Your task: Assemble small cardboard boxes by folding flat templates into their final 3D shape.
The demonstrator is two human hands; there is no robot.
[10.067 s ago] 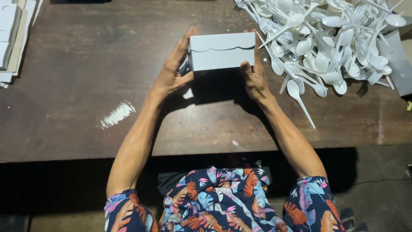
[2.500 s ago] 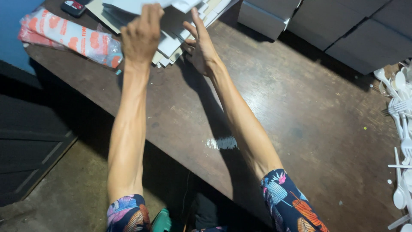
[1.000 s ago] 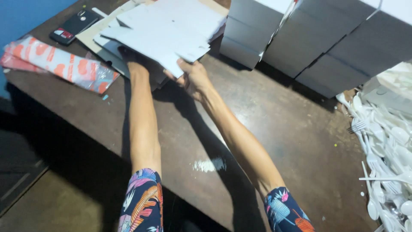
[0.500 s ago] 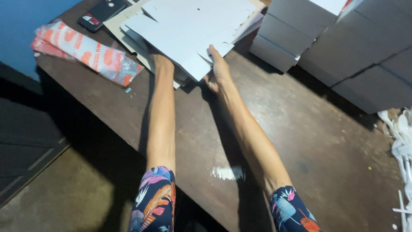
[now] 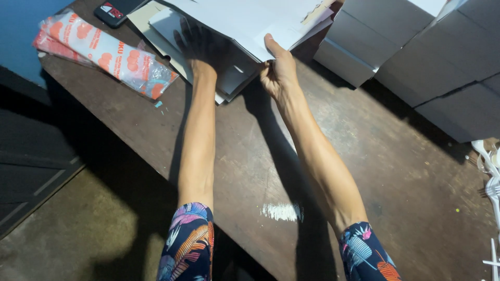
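Note:
A stack of flat white cardboard sheets [image 5: 172, 31] lies at the far left of the dark wooden table [image 5: 375, 171]. The top flat sheet [image 5: 250, 21] is lifted off it. My right hand [image 5: 278, 67] pinches that sheet's near edge, thumb on top. My left hand [image 5: 200, 44] reaches in under the lifted sheet with fingers spread, in its shadow, resting on the stack below. Both forearms stretch out over the table.
Assembled white boxes [image 5: 416, 57] are stacked at the far right. A clear packet with orange print [image 5: 109, 54] and a dark phone [image 5: 114, 8] lie at the far left. White plastic spoons [image 5: 492, 171] show at the right edge. A white smear [image 5: 281, 211] marks the table.
The view has swung from the spoons and folded box to the sheet stack. Over the last second my hands drew the top sheet up and toward me, the left hand sliding beneath it.

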